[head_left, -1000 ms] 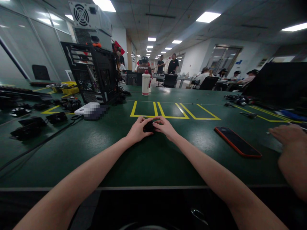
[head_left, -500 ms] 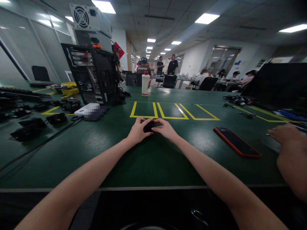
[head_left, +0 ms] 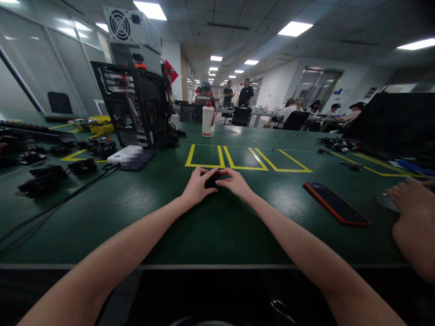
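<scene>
A small black object (head_left: 211, 180), too dark and too covered by fingers to name, is held between both hands over the green table (head_left: 217, 231). My left hand (head_left: 197, 186) grips it from the left, the thumb low and the fingers over its top. From the right, my right hand (head_left: 235, 183) closes thumb and fingertips on its edge. The two hands nearly meet at the object, just in front of the yellow tape outlines (head_left: 243, 167).
An open computer case (head_left: 136, 104) stands at the left behind a white device (head_left: 125, 156) and black parts (head_left: 44, 183). A white bottle (head_left: 207, 121) is beyond my hands. On the right lie an orange-edged phone (head_left: 336, 203) and another person's hand (head_left: 413, 197).
Both hands keep nearly the same grip on the small black object. The view has shifted very slightly, and the other person's hand at the right has moved a little.
</scene>
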Available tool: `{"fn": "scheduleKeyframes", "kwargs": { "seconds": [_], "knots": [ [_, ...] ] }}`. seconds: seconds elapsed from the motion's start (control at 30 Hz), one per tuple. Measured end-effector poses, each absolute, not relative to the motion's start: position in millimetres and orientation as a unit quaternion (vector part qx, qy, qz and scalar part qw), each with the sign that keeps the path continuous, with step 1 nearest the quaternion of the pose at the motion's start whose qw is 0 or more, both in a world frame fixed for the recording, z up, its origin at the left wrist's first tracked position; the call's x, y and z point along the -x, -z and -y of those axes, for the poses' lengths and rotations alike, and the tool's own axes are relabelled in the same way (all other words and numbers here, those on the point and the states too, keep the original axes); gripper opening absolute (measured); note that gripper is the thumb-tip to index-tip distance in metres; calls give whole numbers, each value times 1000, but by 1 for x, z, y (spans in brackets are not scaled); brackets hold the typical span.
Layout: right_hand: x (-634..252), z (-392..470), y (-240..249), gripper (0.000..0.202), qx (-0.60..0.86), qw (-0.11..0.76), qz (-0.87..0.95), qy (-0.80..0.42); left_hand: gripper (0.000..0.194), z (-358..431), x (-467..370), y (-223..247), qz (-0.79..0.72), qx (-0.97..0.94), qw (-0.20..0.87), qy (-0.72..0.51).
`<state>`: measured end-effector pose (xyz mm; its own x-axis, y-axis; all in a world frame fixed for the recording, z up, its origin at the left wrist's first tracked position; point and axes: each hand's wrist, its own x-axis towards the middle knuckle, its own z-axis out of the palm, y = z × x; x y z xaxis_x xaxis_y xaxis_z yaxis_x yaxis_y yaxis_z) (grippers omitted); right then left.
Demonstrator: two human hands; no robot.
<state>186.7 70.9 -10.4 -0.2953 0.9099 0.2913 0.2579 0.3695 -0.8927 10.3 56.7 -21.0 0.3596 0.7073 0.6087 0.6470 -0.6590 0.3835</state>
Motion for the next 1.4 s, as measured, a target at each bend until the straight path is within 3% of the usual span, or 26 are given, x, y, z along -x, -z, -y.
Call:
{"fn": "scheduleKeyframes", "kwargs": {
  "seconds": [0.37,0.63,0.8,1.03,1.4],
  "knots": [
    [-183,-74,15,28,429,428,682,-409,67,-57,-9,18,-411,-832,7,-373],
    [-180,-69,9,22,413,454,726,-310,66,-57,-9,17,-401,-835,19,-377],
    [-185,-64,3,34,405,421,722,-371,66,-57,-8,17,-400,-832,26,-384],
    [-181,-70,4,22,457,409,634,-471,66,-59,-8,17,-401,-831,26,-384],
    [-183,-68,5,27,426,431,694,-388,66,-59,-8,16,-403,-830,30,-385]
  ]
}}
